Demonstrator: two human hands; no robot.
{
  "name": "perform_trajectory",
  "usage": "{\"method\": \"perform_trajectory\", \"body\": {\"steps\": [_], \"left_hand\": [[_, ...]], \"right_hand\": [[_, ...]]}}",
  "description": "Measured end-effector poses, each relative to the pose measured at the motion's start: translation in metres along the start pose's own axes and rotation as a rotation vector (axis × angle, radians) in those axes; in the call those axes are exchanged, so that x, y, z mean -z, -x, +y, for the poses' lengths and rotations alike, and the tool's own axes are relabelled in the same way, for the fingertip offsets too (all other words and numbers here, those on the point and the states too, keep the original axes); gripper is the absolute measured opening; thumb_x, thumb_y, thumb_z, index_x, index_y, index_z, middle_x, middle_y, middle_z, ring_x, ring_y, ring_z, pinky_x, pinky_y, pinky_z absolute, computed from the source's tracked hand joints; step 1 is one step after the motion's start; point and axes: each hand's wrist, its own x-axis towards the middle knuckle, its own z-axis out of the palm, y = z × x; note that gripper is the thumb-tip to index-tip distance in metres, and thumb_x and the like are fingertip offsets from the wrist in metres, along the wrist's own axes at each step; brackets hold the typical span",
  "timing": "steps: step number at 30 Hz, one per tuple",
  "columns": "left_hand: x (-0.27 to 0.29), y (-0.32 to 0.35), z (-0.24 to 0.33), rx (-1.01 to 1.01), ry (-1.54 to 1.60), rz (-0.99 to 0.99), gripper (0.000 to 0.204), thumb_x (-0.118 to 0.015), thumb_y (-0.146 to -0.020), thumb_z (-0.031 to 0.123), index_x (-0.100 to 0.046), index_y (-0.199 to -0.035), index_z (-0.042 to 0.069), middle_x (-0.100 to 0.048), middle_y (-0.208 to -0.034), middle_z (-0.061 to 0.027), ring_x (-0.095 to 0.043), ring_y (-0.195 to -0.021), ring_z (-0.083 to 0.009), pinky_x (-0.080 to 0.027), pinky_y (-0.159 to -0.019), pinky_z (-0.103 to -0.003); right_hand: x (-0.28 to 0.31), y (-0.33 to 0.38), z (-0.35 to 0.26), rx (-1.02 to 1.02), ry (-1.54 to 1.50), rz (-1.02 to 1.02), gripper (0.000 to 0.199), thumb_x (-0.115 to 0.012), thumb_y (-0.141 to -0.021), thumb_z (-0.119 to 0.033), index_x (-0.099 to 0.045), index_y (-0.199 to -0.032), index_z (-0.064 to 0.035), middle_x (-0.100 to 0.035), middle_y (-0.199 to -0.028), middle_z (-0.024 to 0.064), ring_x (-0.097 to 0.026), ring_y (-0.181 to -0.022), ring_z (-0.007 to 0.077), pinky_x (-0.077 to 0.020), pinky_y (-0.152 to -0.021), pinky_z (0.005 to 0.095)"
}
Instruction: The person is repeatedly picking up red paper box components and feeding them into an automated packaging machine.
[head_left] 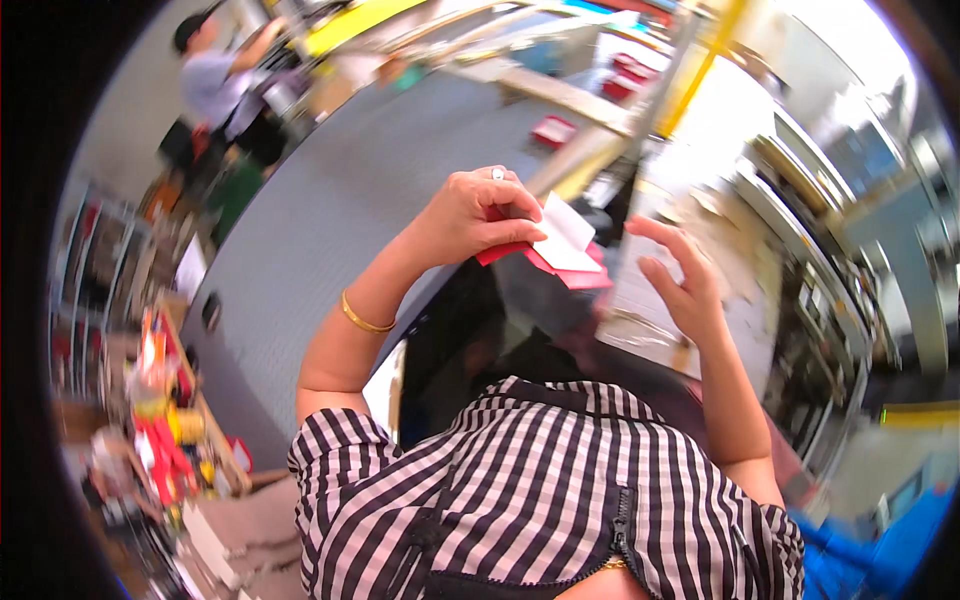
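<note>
Papers point(566, 257), pinched

Left hand point(480, 215) grips red-and-white papers between thumb and fingers, near the right edge of the table point(340, 190). Right hand point(688, 285), just right, looks empty, fingers parted. Judgement: light grip should limit creasing.

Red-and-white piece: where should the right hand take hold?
Probably pinch the red-and-white piece by its right edge, coming from the right: that end juts free, facing the right hand, while the left hand holds the other.
</note>
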Motion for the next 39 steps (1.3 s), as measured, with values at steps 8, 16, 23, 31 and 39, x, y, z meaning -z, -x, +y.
{"method": "perform_trajectory", "body": {"steps": [8, 16, 23, 31, 39], "left_hand": [[-0.083, -0.082, 0.149, -0.425, 0.191, -0.398, 0.014, -0.080, -0.074, 0.010, -0.072, -0.083, 0.003, -0.067, -0.080, -0.0075, -0.063, -0.078, -0.0186, -0.050, -0.074, -0.030], [-0.157, -0.153, 0.172, -0.410, -0.175, -0.741, 0.042, -0.088, -0.065, 0.029, -0.067, -0.096, 0.011, -0.053, -0.127, -0.0121, -0.042, -0.123, -0.0299, -0.034, -0.103, -0.044], [-0.258, -0.288, 0.145, -0.489, -0.012, -0.444, 0.057, -0.086, -0.068, 0.024, -0.060, -0.116, 0.008, -0.053, -0.126, -0.0116, -0.045, -0.124, -0.0263, -0.038, -0.103, -0.039], [-0.302, -0.474, 0.156, -0.359, 0.160, -0.284, 0.090, -0.087, -0.068, 0.036, -0.040, -0.141, 0.011, -0.062, -0.120, -0.0140, -0.056, -0.115, -0.0257, -0.046, -0.098, -0.038], [-0.279, -0.412, 0.158, -0.456, 0.077, -0.053, 0.099, -0.086, -0.068, 0.041, -0.033, -0.147, 0.013, -0.055, -0.129, -0.0187, -0.052, -0.122, -0.0272, -0.043, -0.100, -0.041]], "right_hand": [[0.089, 0.121, -0.044, -0.217, -0.065, 0.041, 0.060, -0.069, -0.088, -0.032, -0.048, -0.138, -0.0069, -0.052, -0.136, 0.0159, -0.047, -0.127, 0.0293, -0.0346, -0.108, 0.0394], [0.177, 0.163, -0.031, -0.193, 0.186, 0.271, 0.086, -0.082, -0.070, -0.038, -0.044, -0.140, -0.0056, -0.049, -0.134, 0.0158, -0.043, -0.126, 0.0311, -0.0339, -0.107, 0.0403], [0.323, 0.131, 0.058, -0.243, 0.317, 0.287, 0.088, -0.081, -0.073, -0.035, -0.038, -0.143, -0.0032, -0.053, -0.128, 0.0158, -0.047, -0.121, 0.0290, -0.0382, -0.103, 0.0399], [0.478, 0.059, 0.143, -0.233, 0.049, 0.461, 0.091, -0.078, -0.078, -0.043, -0.034, -0.145, -0.0011, -0.054, -0.126, 0.0207, -0.053, -0.121, 0.0250, -0.0452, -0.098, 0.0340], [0.423, 0.058, 0.082, 0.188, -0.129, 1.002, 0.056, -0.057, -0.095, -0.043, -0.048, -0.135, -0.0052, -0.057, -0.125, 0.0134, -0.050, -0.123, 0.0234, -0.0373, -0.106, 0.0458]]}}
